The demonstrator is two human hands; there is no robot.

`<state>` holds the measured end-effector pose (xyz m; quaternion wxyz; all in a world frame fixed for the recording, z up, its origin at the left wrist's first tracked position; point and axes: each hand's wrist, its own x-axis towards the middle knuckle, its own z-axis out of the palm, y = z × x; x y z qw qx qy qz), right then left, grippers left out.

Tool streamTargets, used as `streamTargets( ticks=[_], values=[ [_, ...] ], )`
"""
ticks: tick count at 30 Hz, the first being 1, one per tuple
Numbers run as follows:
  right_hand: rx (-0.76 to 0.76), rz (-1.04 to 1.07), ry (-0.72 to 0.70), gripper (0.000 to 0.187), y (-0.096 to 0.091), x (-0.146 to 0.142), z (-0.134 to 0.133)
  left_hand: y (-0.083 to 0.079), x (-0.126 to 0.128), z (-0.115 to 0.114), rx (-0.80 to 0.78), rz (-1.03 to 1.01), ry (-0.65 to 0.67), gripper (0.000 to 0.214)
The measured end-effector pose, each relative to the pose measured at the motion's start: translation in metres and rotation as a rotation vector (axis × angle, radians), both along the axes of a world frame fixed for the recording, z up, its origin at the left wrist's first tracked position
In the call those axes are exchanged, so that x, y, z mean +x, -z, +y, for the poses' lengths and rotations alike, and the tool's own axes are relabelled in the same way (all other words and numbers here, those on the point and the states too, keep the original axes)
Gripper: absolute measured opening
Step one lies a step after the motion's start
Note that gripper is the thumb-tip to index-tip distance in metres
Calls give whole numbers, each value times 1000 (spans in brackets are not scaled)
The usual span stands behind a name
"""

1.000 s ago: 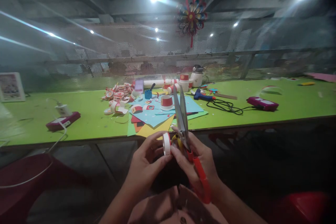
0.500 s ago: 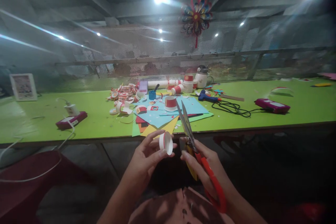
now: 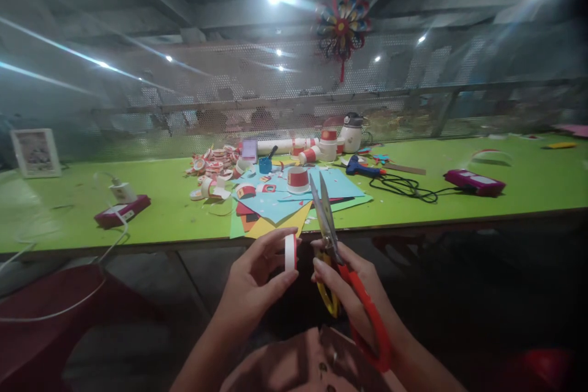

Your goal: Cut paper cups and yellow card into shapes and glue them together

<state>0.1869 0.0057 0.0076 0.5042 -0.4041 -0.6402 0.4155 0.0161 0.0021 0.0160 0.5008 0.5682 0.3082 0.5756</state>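
Note:
In my left hand (image 3: 257,272) is a short white piece of paper cup (image 3: 290,252) with a red edge, pinched between thumb and fingers and seen almost edge-on. My right hand (image 3: 356,285) grips a pair of scissors (image 3: 328,220) with red and yellow handles. Their blades point up and away from me, slightly parted, just right of the cup piece and apart from it. Beyond the hands, a red and white paper cup (image 3: 298,180) stands upside down on blue paper (image 3: 337,184). Cut cup pieces (image 3: 245,190) lie to its left.
On the green table (image 3: 174,214) are a pile of cut cup rims (image 3: 214,162), a blue pot (image 3: 265,165), a blue glue gun (image 3: 361,166) with its cable and purple power strips (image 3: 475,182). A white kettle (image 3: 351,135) stands behind. A red stool (image 3: 55,324) is at lower left.
The cup piece has turned in my left hand, from showing its open inside to being nearly edge-on. My right hand with the scissors has shifted slightly left.

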Motion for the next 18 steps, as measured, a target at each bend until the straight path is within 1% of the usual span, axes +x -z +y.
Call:
streamTargets(
  ticks=[3,8,11,14,18],
  values=[
    [6,4,-3,33,2,2,-3,-2,-1,1,0,26,-19,45],
    [69,-53,9,29,8,4,-6,-2,-5,2,-13,-35,-61,42],
    [75,-103,4,27,11,6,-6,2,-8,4,-87,-136,-45,40],
    [54,-127,-22,27,14,8,-6,6,-11,7,-203,-283,-1,42],
    [26,-145,-36,28,18,7,-5,5,-12,10,-333,-408,40,39]
  ],
)
